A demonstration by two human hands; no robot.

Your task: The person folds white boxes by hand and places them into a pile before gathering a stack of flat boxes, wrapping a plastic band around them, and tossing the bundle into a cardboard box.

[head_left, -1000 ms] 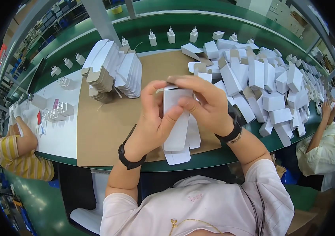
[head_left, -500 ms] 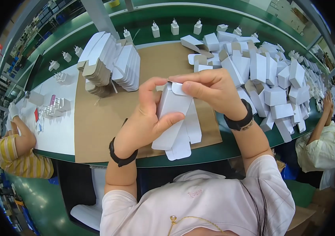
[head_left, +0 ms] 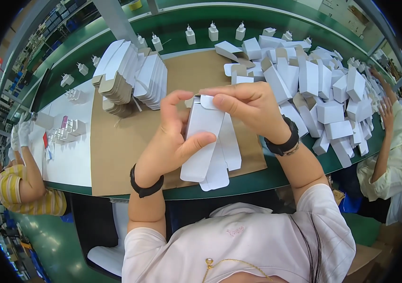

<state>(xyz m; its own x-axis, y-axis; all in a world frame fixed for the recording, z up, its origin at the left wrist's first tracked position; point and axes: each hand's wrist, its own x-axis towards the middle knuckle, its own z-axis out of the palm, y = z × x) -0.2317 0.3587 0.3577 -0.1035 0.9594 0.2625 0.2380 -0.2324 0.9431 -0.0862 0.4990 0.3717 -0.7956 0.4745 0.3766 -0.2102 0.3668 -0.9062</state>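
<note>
A white folding carton (head_left: pixel 203 137) is between my hands, erected into a slim box and tilted over the brown board. My left hand (head_left: pixel 171 134) grips its left side, with the thumb pressed on the front face. At the carton's far end my right hand (head_left: pixel 248 106) pinches the tucking flap (head_left: pixel 210 102) between thumb and fingers. Beneath the carton, a flat unfolded white carton (head_left: pixel 228 146) lies on the brown board (head_left: pixel 130 155). Whether anything is inside the held carton cannot be seen.
Stacked flat cartons (head_left: pixel 151 82) stand at the far left of the board. A large heap of white boxes (head_left: pixel 330 113) covers the right side. White pump bottles (head_left: pixel 213 32) line the green belt behind. Co-workers sit left, with white gloves (head_left: pixel 24 132), and right, with a bare hand (head_left: pixel 386 115).
The held carton has turned slightly more upright, and my right fingers have shifted a little left with its flap. Bottles on the belt moved slightly right. The left co-worker's gloved hands have risen.
</note>
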